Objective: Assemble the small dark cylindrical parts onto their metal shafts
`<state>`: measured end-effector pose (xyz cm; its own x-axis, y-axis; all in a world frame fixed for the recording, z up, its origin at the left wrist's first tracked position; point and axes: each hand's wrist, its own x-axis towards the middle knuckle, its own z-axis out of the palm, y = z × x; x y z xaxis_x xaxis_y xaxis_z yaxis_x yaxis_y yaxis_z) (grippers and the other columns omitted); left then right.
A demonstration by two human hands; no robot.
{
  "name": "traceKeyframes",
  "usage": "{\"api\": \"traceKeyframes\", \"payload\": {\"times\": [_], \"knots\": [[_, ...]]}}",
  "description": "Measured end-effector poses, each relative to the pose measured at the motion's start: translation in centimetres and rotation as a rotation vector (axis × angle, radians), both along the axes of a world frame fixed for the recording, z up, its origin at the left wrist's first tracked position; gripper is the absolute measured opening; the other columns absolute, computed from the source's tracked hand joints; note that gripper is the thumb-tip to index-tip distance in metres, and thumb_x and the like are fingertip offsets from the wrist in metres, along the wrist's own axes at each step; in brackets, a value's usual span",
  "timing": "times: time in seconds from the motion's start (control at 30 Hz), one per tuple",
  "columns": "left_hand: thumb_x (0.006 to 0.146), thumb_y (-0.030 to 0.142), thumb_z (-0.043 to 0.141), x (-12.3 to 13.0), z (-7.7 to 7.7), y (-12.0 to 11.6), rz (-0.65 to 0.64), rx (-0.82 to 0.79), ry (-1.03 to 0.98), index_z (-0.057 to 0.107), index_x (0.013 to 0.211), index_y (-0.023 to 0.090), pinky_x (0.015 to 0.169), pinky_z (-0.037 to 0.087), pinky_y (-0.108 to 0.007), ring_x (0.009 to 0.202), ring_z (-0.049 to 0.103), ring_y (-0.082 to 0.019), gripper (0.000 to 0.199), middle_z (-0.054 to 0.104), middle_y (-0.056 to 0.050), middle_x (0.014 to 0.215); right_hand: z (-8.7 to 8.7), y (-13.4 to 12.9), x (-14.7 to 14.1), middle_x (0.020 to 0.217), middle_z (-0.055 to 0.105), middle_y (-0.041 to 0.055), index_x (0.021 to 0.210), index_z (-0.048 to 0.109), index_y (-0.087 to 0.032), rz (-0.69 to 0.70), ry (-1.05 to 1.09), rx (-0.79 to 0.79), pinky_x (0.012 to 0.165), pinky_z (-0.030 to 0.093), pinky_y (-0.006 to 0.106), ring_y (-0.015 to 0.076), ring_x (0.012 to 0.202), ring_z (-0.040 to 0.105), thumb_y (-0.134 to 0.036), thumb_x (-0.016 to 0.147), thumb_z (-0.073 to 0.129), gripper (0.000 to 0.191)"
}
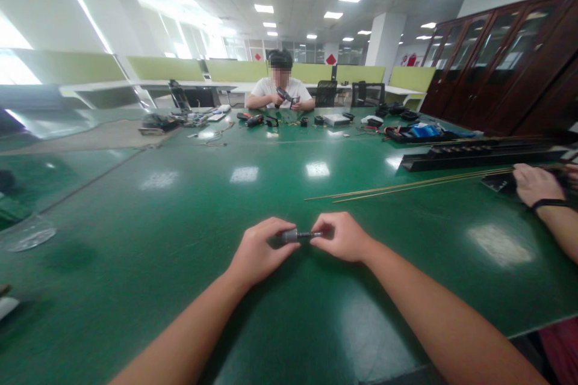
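Note:
Between thumb and fingers of my left hand (pixel 262 249) is a small grey metal cylinder (pixel 289 235), held level above the green table. A thin dark shaft (pixel 305 234) sticks out of its right end. My right hand (pixel 341 237) pinches the shaft's far end, where a shiny metal tip (pixel 318 234) shows. The cylinder and shaft lie in one line, and both hands are closed. My fingers cover part of the cylinder, so its exact kind is unclear.
Thin brass-coloured rods (pixel 383 190) reach across the green table (pixel 189 210) from the right, near a co-worker's hand (pixel 537 185). Long black channels (pixel 456 155) lie behind. A person (pixel 280 87) opposite holds a power drill (pixel 284 95). A clear round dish (pixel 31 237) sits left.

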<state>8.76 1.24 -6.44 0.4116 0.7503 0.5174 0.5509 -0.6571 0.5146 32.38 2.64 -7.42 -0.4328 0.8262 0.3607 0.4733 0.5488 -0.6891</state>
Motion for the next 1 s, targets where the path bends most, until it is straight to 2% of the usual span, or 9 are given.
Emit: {"api": "traceKeyframes", "payload": {"times": [0.87, 1.0], "knots": [[0.081, 0.032, 0.073, -0.4, -0.1, 0.4, 0.018, 0.007, 0.011, 0.069, 0.102, 0.022, 0.08, 0.054, -0.031, 0.087, 0.066, -0.018, 0.023, 0.071, -0.004, 0.096, 0.2, 0.4, 0.6, 0.076, 0.071, 0.0024, 0.081, 0.07, -0.017, -0.02, 0.002, 0.009, 0.067, 0.049, 0.026, 0.0156, 0.069, 0.064, -0.021, 0.075, 0.073, 0.007], [0.08, 0.035, 0.074, -0.5, 0.1, 0.3, 0.062, -0.009, -0.021, 0.07, 0.101, 0.022, 0.082, 0.053, -0.032, 0.088, 0.066, -0.019, 0.025, 0.071, -0.004, 0.097, 0.1, 0.8, 1.0, 0.075, 0.071, 0.0024, 0.08, 0.069, -0.017, -0.033, 0.015, 0.017, 0.067, 0.049, 0.026, 0.0157, 0.069, 0.064, -0.023, 0.074, 0.073, 0.009]]}}
